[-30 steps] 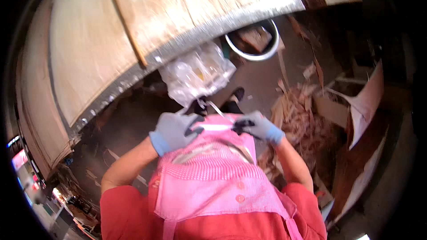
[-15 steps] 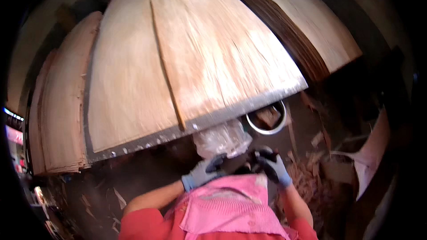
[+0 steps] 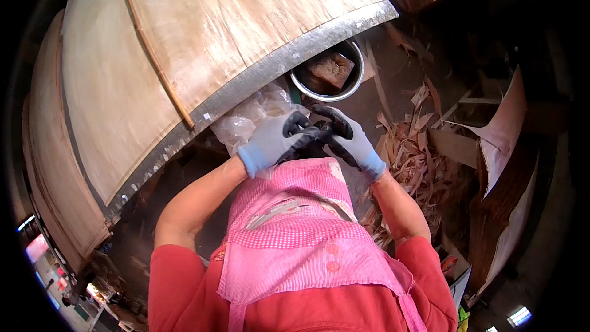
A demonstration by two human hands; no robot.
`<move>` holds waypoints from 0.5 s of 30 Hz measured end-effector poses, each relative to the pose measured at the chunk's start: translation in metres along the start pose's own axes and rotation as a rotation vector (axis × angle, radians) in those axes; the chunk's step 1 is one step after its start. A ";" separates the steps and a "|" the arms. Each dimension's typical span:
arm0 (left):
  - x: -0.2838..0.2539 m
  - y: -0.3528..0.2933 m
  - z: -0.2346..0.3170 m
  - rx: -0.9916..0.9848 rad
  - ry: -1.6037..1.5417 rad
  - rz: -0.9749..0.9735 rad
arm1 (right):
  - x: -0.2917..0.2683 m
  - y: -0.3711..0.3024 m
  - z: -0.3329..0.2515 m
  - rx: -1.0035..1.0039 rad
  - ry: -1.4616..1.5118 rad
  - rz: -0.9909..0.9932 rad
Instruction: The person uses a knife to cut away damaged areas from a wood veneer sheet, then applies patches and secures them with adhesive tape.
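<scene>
My left hand (image 3: 276, 138) and my right hand (image 3: 351, 141) wear light grey gloves with black palms and fingertips. They meet in front of my pink apron (image 3: 295, 233), fingers curled toward each other. Something dark seems to be between the fingers, but against the black gloves I cannot make it out. A crumpled clear plastic bag (image 3: 246, 117) lies just beyond my left hand, under the table's edge. Past my right hand stands a round metal-rimmed pan (image 3: 357, 80) with a rough brown block (image 3: 332, 70) in it.
A metal-edged table (image 3: 246, 86) bears broad thin wood sheets (image 3: 233, 12) and a narrow wooden strip (image 3: 150, 55). More stacked sheets (image 3: 46, 147) stand at the left. Wood scraps (image 3: 421, 154) litter the floor at right, near a bent sheet (image 3: 501, 129).
The view has shifted, so the table and pan now appear higher and farther left. My hands have come together, their fingers closing toward each other.
</scene>
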State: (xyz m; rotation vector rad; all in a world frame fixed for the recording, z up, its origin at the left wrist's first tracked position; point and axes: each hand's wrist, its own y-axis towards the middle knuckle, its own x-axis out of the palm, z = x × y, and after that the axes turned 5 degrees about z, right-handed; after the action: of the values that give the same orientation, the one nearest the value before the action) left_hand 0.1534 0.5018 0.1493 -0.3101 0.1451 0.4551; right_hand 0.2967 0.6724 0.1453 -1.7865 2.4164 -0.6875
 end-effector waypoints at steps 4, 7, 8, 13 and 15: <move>0.002 0.022 0.005 -0.263 -0.152 -0.084 | -0.023 0.012 0.007 -0.085 -0.172 -0.068; -0.003 0.031 0.006 -0.257 -0.356 -0.012 | -0.040 0.018 0.005 0.224 -0.091 -0.055; -0.006 0.034 0.006 -0.349 -0.340 -0.056 | -0.046 0.019 0.004 0.176 -0.058 -0.110; -0.006 0.046 -0.003 -0.466 -0.416 -0.121 | -0.061 0.021 0.002 0.386 -0.040 -0.077; -0.003 0.049 -0.007 -0.476 -0.427 -0.104 | -0.067 0.024 0.005 0.344 -0.229 -0.031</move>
State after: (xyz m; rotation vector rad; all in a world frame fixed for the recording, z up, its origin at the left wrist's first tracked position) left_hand 0.1281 0.5404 0.1304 -0.6744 -0.4009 0.4394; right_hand 0.2987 0.7381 0.1175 -1.6635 1.9887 -0.7955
